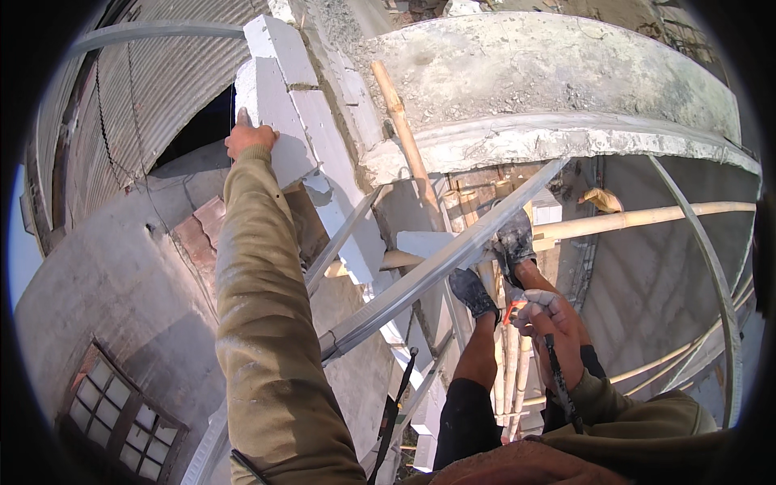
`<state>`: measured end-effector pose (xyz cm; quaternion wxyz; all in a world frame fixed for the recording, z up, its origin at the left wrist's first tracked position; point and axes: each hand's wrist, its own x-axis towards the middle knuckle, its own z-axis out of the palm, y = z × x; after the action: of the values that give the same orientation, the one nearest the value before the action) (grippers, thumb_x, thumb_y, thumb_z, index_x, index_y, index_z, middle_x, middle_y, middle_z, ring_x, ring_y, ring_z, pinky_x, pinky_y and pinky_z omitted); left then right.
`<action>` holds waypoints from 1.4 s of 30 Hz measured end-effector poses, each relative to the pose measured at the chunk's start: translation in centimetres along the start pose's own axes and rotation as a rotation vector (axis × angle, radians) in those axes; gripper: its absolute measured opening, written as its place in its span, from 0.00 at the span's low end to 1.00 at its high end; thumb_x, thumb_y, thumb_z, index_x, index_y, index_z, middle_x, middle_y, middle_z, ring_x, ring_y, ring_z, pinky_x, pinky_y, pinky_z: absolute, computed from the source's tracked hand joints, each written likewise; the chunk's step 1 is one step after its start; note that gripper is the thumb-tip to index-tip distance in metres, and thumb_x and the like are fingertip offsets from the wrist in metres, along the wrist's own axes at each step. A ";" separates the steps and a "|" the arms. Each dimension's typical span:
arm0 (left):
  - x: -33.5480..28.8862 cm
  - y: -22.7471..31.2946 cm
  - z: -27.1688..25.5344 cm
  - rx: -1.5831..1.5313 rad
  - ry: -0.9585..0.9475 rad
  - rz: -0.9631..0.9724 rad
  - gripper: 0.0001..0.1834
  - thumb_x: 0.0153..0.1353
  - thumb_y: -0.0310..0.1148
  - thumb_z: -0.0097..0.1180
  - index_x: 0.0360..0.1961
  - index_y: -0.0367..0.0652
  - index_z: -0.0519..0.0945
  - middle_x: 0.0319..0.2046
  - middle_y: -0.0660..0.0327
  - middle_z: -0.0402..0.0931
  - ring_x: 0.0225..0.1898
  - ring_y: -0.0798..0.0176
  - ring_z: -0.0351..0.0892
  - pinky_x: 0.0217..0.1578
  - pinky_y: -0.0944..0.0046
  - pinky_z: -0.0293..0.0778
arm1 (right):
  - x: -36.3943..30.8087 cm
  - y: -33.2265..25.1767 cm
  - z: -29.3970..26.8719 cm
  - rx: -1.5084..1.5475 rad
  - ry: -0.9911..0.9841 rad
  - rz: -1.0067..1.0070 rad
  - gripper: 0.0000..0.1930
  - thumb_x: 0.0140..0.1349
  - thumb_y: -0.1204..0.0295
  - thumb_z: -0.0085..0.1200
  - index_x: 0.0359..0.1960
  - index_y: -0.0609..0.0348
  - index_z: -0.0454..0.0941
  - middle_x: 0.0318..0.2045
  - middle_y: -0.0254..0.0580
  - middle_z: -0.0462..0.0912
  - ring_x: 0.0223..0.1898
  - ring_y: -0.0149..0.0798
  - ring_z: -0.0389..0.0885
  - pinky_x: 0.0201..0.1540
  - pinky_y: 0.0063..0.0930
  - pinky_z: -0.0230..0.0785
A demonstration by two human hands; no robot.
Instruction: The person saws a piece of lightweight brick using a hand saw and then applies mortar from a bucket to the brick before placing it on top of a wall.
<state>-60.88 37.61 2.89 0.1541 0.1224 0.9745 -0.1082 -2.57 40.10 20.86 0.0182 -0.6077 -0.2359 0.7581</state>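
Observation:
My left arm reaches far forward. My left hand [250,137] grips the side of a white lightweight block [271,105] at the wall's upper end, thumb pointing up and fingers curled against its face. More white blocks [323,129] form the narrow wall running down beside it. Close to my body, above my legs, my right hand [554,327] is closed with its fingers bent. A small orange-red thing [514,311] shows at its fingertips; I cannot make out what it is. A dark strap or cord [559,376] lies across the wrist of that hand.
My feet [477,295] are on bamboo poles [505,364] high up. Diagonal metal channels [444,263] cross in front of me. A concrete ledge [550,73] curves along the far right. Corrugated roofing [174,73] and a paned window [121,412] lie to the left. One bamboo pole [404,129] leans on the ledge.

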 end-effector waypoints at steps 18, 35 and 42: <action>-2.0 -3.2 0.5 -0.049 -0.049 -0.002 0.54 0.46 0.38 0.78 0.77 0.60 0.65 0.61 0.47 0.80 0.64 0.48 0.79 0.66 0.53 0.72 | -0.7 -1.9 1.3 -0.005 -0.001 0.041 0.13 0.76 0.71 0.50 0.58 0.60 0.73 0.37 0.32 0.79 0.36 0.23 0.77 0.37 0.18 0.72; -0.2 -5.2 -4.9 -0.164 -0.557 0.105 0.51 0.47 0.49 0.83 0.73 0.58 0.72 0.62 0.47 0.79 0.61 0.49 0.80 0.60 0.49 0.76 | -1.5 0.0 1.7 -0.133 -0.004 0.018 0.12 0.77 0.71 0.49 0.56 0.64 0.75 0.39 0.34 0.79 0.41 0.26 0.76 0.49 0.25 0.70; -1.8 -7.5 -3.8 -0.154 -0.397 0.139 0.44 0.50 0.48 0.82 0.69 0.60 0.77 0.57 0.47 0.82 0.53 0.49 0.85 0.43 0.47 0.84 | -2.2 1.3 2.0 -0.025 -0.060 -0.011 0.15 0.76 0.75 0.48 0.61 0.65 0.72 0.41 0.34 0.79 0.43 0.27 0.77 0.51 0.25 0.71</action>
<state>-62.33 31.06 8.31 0.3587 0.1534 0.9197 -0.0446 -3.48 37.58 22.65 0.0076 -0.5838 -0.2490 0.7728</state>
